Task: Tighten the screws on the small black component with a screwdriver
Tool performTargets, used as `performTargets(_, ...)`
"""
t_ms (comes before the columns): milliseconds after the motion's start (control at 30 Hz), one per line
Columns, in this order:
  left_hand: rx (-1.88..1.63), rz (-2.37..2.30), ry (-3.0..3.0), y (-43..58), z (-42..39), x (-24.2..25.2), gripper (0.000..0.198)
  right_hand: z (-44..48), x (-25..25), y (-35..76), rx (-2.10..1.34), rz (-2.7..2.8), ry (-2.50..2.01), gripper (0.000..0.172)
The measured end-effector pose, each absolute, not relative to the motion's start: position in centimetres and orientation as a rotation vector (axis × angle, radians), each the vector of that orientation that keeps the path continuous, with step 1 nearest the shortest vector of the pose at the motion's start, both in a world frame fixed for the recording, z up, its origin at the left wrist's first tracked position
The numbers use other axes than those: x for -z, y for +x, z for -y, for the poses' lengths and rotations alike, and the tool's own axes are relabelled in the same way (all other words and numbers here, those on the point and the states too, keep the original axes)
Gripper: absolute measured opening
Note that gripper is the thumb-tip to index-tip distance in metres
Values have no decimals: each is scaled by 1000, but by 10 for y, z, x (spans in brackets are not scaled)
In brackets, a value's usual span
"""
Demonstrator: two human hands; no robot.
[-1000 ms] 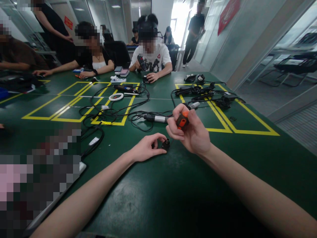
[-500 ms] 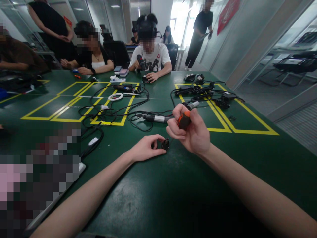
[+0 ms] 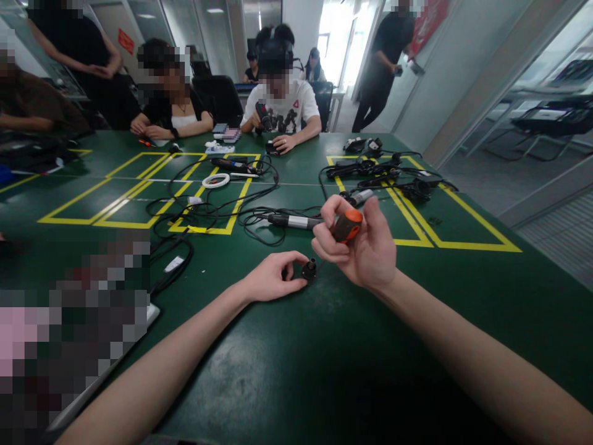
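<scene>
- At the near middle of a green table, a small black part with a raised knob sits on the surface, between the person's two hands.
- The left hand lies on the table, with thumb and forefinger pinched narrowly on the part's left side.
- The right hand hovers just above and to the right, fingers curled around the orange-and-black handle of a screwdriver. The handle slants down towards the part (its shaft and tip are hidden by the fingers).
- Judged from this, the work goes best with the part pressed flat so it cannot spin. The tool should stay in line with the knob and be turned by the fingertips, not the wrist.
- Beyond the hands lie a silver-and-black tool, tangled black cables, a white ring and yellow tape marking out rectangles.
- Writing: a red sign hangs on the far wall, its lettering too blurred to read. A seated person's white T-shirt shows a small red mark and a dark print, also unreadable.
</scene>
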State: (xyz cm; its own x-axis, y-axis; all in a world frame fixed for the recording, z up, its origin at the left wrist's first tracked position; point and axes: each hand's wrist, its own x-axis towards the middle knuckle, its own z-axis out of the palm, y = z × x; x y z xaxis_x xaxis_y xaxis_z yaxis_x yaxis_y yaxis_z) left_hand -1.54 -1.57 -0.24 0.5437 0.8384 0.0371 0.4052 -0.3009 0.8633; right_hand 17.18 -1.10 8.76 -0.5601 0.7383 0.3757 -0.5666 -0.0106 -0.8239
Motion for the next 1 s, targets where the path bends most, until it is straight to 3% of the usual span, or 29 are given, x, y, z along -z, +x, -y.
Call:
performTargets(233, -614, -1046, 1911, -15, 15, -1, 43, 11, -86, 172, -1689, 1344, -202, 43)
performTargets(533, -628, -1062, 1896, -13, 15, 1, 42, 10, -90, 171, -1739, 1304, -288, 60)
performTargets(800, -634, -1041, 1877, -12, 15, -1, 34, 12, -86, 173, -1731, 1308, -237, 49)
performTargets(1000, -614, -1056, 1865, -12, 16, -5, 33, 11, -88, 170, -1682, 1317, -290, 50)
